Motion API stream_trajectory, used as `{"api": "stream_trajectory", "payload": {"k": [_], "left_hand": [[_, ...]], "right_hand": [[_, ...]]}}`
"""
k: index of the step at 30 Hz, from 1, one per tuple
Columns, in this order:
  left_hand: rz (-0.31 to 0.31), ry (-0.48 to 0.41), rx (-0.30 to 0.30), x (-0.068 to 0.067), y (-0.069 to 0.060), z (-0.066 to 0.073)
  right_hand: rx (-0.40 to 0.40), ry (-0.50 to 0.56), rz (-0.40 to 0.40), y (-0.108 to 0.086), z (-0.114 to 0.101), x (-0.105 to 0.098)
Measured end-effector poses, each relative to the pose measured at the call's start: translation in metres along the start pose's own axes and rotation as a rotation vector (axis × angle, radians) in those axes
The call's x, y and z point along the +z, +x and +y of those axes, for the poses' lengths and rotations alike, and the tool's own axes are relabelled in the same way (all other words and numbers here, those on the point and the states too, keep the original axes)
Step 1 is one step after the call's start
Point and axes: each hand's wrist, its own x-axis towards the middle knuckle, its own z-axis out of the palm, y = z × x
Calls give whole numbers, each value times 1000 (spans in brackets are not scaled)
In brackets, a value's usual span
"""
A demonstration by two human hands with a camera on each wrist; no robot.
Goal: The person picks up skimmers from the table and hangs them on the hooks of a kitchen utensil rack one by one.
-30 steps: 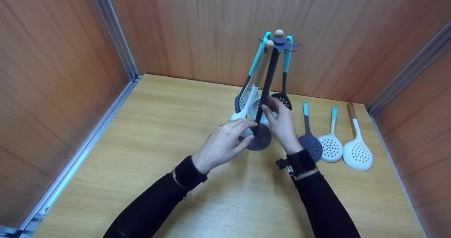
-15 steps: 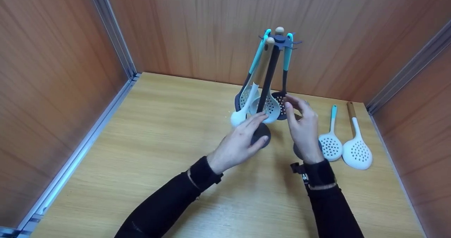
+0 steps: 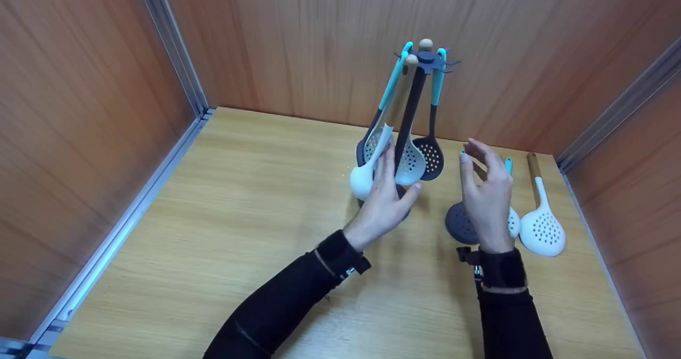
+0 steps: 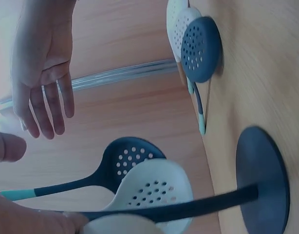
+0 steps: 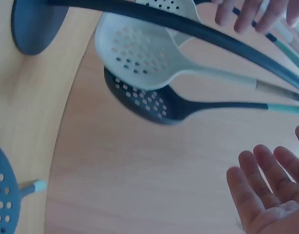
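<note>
Hanging utensils surround the dark stand: a white ladle, a white skimmer, a dark skimmer and others with turquoise or wooden handles. My left hand, fingers extended, reaches up between the white ladle and the pole; whether it touches them is unclear. In the left wrist view, the stand's round base is upright on edge in the picture. My right hand hovers over a dark skimmer lying on the table, its fingers relaxed and holding nothing. The right wrist view shows that hand spread.
On the right of the table lie a white skimmer with a turquoise handle, partly behind my right hand, and a white one with a brown handle. Wooden walls rise behind and on both sides.
My right hand has moved right, away from the stand and over the lying skimmers. My left hand has shifted right and up, its fingers now pointing upward beside the pole.
</note>
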Motion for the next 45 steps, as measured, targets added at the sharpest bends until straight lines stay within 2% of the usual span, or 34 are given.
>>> {"api": "stream_trajectory", "payload": {"k": [6, 9, 14, 23, 31, 38, 45], "left_hand": [[75, -124, -70, 18, 13, 0], [95, -151, -79, 23, 18, -5], [126, -132, -99, 25, 22, -11], [160, -91, -108, 23, 30, -13], [228, 44, 7, 20, 36, -13], [263, 132, 25, 18, 41, -15], [320, 327, 58, 18, 46, -18]], "right_hand": [[72, -44, -17, 2, 9, -10], [117, -68, -42, 2, 14, -12], [171, -114, -76, 5, 25, -16], [227, -154, -139, 11, 52, -18], [210, -225, -173, 9, 75, -12], [265, -302, -244, 6, 88, -8], [275, -393, -281, 5, 101, 2]]}}
